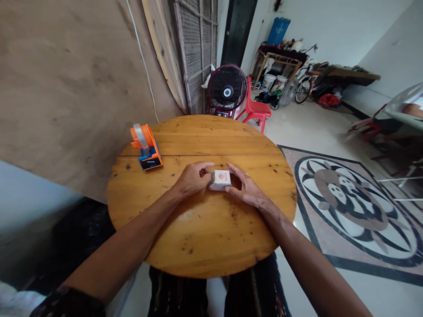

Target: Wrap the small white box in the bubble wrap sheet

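Observation:
A small white box (222, 177) with a red print on its top lies on the round wooden table (205, 233), between my two hands. At its left end is my left hand (194, 178), the thumb against the box and the forefinger reaching over the far side. My right hand (246, 187) cups the right end, thumb on the near face and forefinger at the far corner. The palm side of both hands is partly hidden. An orange and blue tape dispenser (148, 149) with a roll of clear tape stands at the table's left edge.
Beyond the table are a fan (227, 90) and a red plastic chair (257, 108). A large wooden board (82, 88) leans close on the left. To the right lies a panda floor pattern (353, 207). Farther back a bicycle (304, 86) stands near a cluttered table. A person's arm (413, 110) shows at the right edge.

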Demonstrator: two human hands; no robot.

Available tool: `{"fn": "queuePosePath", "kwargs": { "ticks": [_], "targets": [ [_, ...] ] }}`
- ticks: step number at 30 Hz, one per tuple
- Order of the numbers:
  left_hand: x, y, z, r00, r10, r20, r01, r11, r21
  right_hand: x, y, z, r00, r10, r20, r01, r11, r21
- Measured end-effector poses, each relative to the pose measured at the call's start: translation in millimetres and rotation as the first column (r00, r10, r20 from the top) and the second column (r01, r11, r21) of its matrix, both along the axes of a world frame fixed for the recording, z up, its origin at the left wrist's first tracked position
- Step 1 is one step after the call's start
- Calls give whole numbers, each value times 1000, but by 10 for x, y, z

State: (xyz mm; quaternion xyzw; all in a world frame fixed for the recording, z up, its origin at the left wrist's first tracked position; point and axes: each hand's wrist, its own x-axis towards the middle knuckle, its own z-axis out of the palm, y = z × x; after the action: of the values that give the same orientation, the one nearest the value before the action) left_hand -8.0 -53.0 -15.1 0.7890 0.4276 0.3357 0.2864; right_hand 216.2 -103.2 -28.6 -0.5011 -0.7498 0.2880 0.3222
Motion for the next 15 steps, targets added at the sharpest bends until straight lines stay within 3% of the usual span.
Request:
{"fn": "queuePosePath", "kwargs": {
  "ticks": [4,8,15],
  "targets": [
    [-5,-1,-1,1000,14,2,-14,1000,1,-23,3,-11,1000,0,-29,1,1000,24],
    [11,-21,13,997,-53,48,54,998,-34,-47,13,-18,998,-48,39,46,997,60],
    [93,-44,27,990,-64,125,91,971,-222,-87,0,15,978,-71,197,36,983,177]
  ]
}}
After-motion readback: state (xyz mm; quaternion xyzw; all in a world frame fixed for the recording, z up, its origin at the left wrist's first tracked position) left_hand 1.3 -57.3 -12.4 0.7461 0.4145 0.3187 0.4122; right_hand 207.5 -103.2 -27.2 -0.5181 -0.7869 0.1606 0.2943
